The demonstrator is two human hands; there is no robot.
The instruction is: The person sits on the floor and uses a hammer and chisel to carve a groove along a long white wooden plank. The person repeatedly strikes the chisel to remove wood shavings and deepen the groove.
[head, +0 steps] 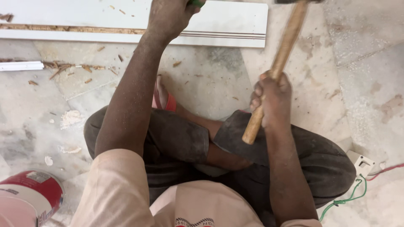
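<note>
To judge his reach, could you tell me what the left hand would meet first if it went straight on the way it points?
Probably the white board. The left hand, closed on a green-handled tool, already lies over it, though its height above the board is unclear.

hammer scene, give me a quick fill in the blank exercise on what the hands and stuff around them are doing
1. The right hand grips the wooden handle of a ____.
2. The left hand holds a tool with a ____ handle over the white board.
3. The wood chips lie on the floor to the ____ of the left arm in the picture.
4. The can at the lower left is red and ____.

Missing words: hammer; green; left; white
</note>
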